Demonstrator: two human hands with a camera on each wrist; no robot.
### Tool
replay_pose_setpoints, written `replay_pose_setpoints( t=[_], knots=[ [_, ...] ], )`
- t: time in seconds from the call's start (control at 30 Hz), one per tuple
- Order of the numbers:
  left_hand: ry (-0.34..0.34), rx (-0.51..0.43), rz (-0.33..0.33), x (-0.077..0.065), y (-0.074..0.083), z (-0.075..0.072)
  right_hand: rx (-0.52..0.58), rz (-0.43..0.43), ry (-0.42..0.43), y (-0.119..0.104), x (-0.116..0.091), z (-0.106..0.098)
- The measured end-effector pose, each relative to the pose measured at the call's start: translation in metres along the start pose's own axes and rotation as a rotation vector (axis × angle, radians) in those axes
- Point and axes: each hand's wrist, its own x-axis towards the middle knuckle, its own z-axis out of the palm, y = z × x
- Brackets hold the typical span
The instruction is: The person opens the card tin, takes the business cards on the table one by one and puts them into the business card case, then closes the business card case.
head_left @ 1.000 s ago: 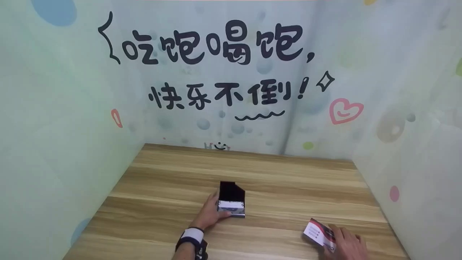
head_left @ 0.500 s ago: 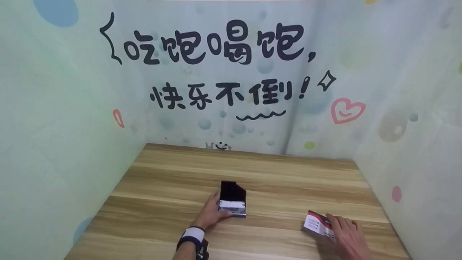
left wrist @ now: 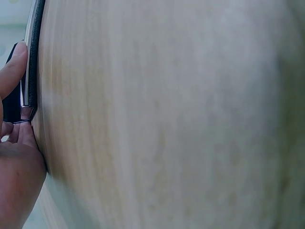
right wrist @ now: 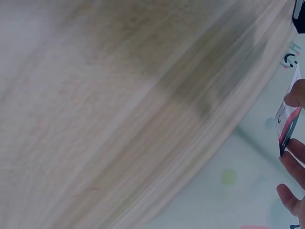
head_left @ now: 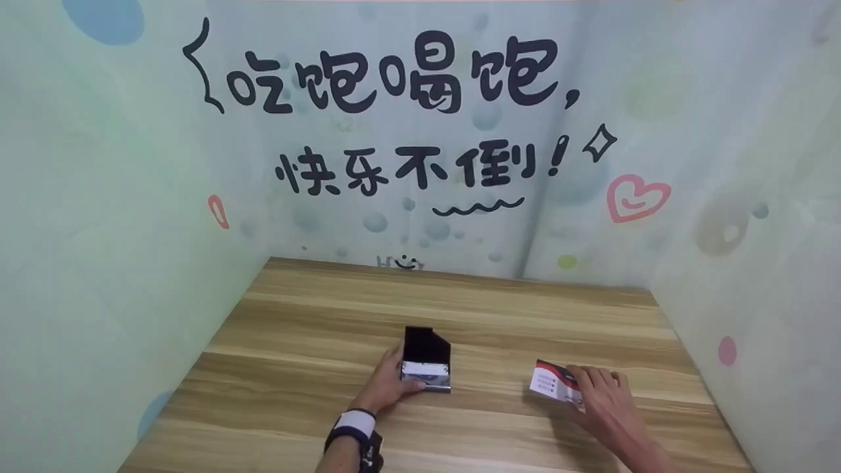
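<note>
My left hand (head_left: 381, 386) grips an open business card case (head_left: 427, 345) at the table's middle, thumb over its front edge and fingers along its left side. The raised part of the case is black inside, and a white strip and a patterned shiny surface show below it. In the left wrist view the case's dark edge (left wrist: 33, 67) stands by my thumb. My right hand (head_left: 608, 397) pinches a white, red and black business card (head_left: 550, 383), held above the table to the right of the case. The right wrist view shows the card (right wrist: 288, 121) between thumb and fingers.
The wood-grain table (head_left: 315, 309) is walled in at the back and both sides by pale printed sheets. Large dark characters (head_left: 420, 167) are printed on the back sheet (head_left: 368, 131). A white and dark band (head_left: 355, 424) sits on the left wrist.
My right hand has moved forward and to the left with the business card, towards the case. The left hand keeps its hold on the card case, almost still.
</note>
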Motion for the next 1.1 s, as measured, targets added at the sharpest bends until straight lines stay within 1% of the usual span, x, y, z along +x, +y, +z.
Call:
replay_pose_setpoints(
  t=[0.1, 0.23, 0.33, 0.43, 0.57, 0.73, 0.97, 1.1],
  knots=[
    [-0.003, 0.007, -0.005, 0.000, 0.000, 0.000, 0.003, -0.013, -0.010, -0.004, 0.006, 0.004],
    [-0.003, 0.010, 0.004, 0.001, -0.002, -0.001, 0.040, -0.026, 0.000, -0.014, 0.016, 0.011],
    [0.005, 0.002, 0.011, 0.001, -0.003, -0.001, 0.073, -0.030, 0.018, -0.023, 0.027, 0.017],
    [0.005, -0.013, -0.001, 0.002, -0.003, 0.000, 0.074, -0.048, 0.027, -0.031, 0.039, 0.022],
    [0.001, -0.002, -0.014, 0.000, -0.001, 0.000, 0.066, -0.113, 0.046, -0.037, 0.056, 0.025],
    [-0.003, 0.009, -0.011, 0.000, 0.000, -0.001, 0.067, -0.201, 0.068, -0.041, 0.074, 0.027],
    [-0.013, 0.029, -0.035, 0.000, 0.001, -0.001, 0.058, -0.255, 0.066, -0.052, 0.091, 0.035],
    [-0.011, 0.019, -0.023, 0.000, 0.001, -0.001, 0.037, -0.282, 0.070, -0.063, 0.098, 0.040]
  ],
)
